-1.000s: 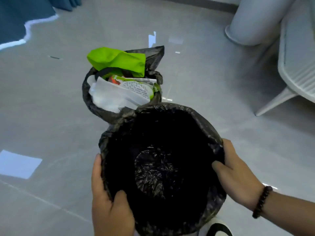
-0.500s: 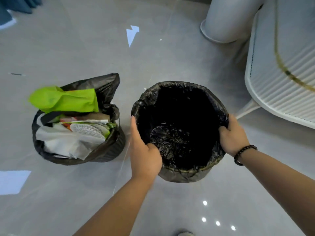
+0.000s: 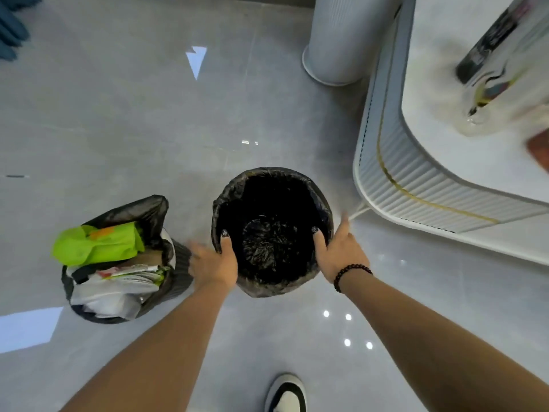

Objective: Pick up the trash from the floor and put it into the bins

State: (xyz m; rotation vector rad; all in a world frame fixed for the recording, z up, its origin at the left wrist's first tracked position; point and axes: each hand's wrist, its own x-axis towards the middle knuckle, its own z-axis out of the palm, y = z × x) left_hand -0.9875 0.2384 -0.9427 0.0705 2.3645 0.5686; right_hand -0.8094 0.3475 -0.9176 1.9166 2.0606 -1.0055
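An empty bin (image 3: 269, 185) lined with a black bag stands on the grey floor at the centre. My left hand (image 3: 214, 263) grips its left rim, thumb inside the liner and fingers outside. My right hand (image 3: 338, 254), with a bead bracelet at the wrist, grips the right rim the same way. To the left stands a second black-lined bin (image 3: 178, 263), full of trash: a bright green bag (image 3: 98, 242) on top, and white plastic and printed wrappers (image 3: 118, 286) below.
A white ribbed table (image 3: 416, 179) with a gold line fills the right side, with blurred objects on top. A pale cylindrical base (image 3: 341, 40) stands behind the empty bin. My shoe (image 3: 286, 394) shows at the bottom edge. A small dark scrap (image 3: 15, 176) lies far left.
The empty bin has gone from in front of me down to the floor, right of the full bin. Both hands stay on its rim; the view has risen.
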